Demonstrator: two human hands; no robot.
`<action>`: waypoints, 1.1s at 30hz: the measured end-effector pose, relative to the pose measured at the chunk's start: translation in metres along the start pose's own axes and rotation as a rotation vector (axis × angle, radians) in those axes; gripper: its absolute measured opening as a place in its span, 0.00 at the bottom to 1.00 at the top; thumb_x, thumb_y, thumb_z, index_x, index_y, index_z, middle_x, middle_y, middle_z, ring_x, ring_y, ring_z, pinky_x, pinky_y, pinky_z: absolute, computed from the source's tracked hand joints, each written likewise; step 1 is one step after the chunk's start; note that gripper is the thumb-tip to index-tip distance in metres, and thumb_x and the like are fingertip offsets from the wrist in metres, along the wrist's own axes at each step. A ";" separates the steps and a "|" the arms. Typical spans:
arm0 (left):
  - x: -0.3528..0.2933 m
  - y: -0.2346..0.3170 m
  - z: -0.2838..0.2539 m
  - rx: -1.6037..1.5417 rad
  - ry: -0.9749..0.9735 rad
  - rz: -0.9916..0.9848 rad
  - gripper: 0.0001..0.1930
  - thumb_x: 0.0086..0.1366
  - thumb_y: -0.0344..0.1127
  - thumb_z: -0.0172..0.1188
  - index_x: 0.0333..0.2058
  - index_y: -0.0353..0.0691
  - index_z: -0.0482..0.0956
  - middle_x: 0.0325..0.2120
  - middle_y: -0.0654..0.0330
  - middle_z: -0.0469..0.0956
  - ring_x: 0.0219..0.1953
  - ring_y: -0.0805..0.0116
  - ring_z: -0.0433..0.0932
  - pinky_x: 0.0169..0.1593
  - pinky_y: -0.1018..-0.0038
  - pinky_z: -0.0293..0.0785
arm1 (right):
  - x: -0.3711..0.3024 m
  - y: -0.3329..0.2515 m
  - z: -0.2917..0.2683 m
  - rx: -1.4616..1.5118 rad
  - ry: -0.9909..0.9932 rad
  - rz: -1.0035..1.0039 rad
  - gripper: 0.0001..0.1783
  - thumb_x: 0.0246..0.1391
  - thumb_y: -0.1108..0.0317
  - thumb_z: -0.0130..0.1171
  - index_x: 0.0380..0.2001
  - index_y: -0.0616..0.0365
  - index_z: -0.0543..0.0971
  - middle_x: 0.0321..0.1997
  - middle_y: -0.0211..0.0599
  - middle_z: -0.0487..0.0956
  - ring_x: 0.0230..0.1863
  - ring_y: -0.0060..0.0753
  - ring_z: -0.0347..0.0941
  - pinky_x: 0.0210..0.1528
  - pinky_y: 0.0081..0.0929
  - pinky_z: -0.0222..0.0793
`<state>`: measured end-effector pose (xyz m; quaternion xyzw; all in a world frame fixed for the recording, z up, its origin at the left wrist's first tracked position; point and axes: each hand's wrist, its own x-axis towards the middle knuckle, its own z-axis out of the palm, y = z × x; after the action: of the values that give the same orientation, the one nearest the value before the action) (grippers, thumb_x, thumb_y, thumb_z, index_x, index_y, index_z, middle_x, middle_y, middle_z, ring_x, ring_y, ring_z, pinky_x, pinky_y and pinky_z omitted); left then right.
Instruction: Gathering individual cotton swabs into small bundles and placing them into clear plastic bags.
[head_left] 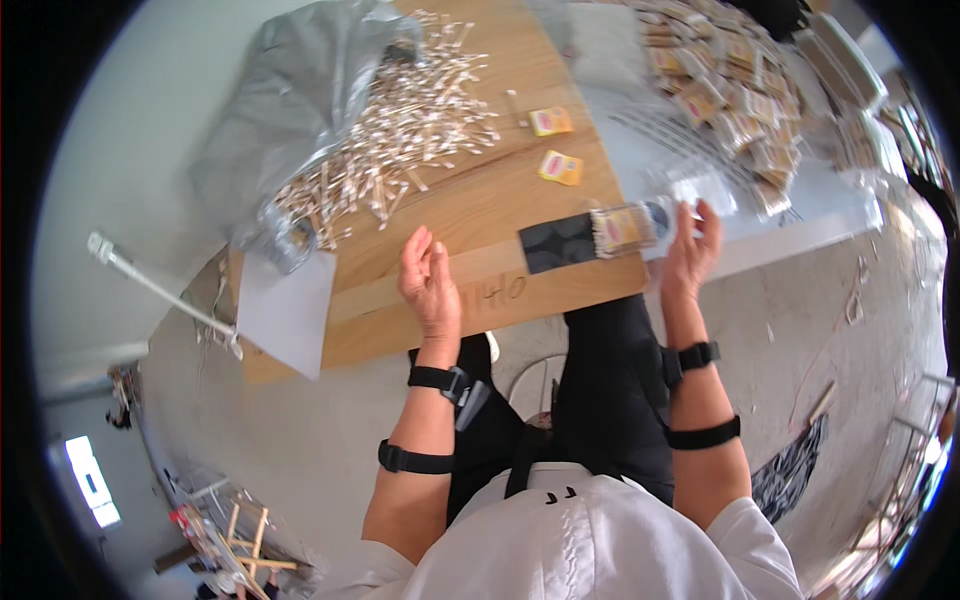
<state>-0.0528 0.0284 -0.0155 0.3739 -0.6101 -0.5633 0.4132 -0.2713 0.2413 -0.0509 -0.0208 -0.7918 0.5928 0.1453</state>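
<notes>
My left hand (431, 287) hovers over the near edge of the wooden table (470, 225), fingers apart and nothing in it. At the table's right end, my right hand (690, 252) is raised with thumb and fingers apart, beside a small pack of cotton swabs (622, 230) with a yellow label. That pack lies at the right end of a dark strip (556, 244). Just beyond my right fingertips is a blurred clear plastic bag (702, 192); whether they touch it I cannot tell. Loose cotton swabs (425, 125) are heaped farther off to the left.
A grey plastic bag (290, 95) lies beside the loose swabs. Two yellow cards (550, 121) sit mid-table, with a single swab nearby. White paper (285, 310) overhangs the left edge. Many finished packs (745, 100) are piled on the pale surface at right.
</notes>
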 end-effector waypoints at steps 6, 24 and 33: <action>0.015 -0.007 -0.097 0.599 0.038 0.191 0.15 0.57 0.23 0.56 0.45 0.37 0.73 0.44 0.54 0.74 0.47 0.57 0.73 0.51 0.64 0.69 | -0.055 -0.080 0.031 0.151 -0.591 -0.169 0.06 0.54 0.73 0.60 0.36 0.63 0.78 0.27 0.34 0.75 0.28 0.23 0.69 0.32 0.21 0.67; 0.011 0.014 -0.086 0.700 -0.058 0.373 0.17 0.45 0.29 0.66 0.37 0.37 0.75 0.43 0.55 0.73 0.47 0.53 0.72 0.51 0.62 0.69 | -0.155 -0.138 0.220 -0.216 -0.991 -1.022 0.13 0.45 0.65 0.62 0.37 0.53 0.79 0.40 0.40 0.74 0.48 0.45 0.69 0.50 0.39 0.67; 0.012 0.009 -0.089 0.735 -0.049 0.338 0.17 0.45 0.31 0.63 0.37 0.38 0.75 0.44 0.55 0.73 0.47 0.52 0.72 0.52 0.60 0.68 | -0.128 -0.117 0.111 -0.103 -1.062 -0.881 0.08 0.43 0.77 0.59 0.30 0.57 0.75 0.36 0.39 0.74 0.42 0.47 0.71 0.44 0.40 0.69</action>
<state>0.0248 -0.0156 -0.0034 0.3777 -0.8334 -0.2406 0.3240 -0.1605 0.0766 0.0050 0.5892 -0.7174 0.3701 -0.0359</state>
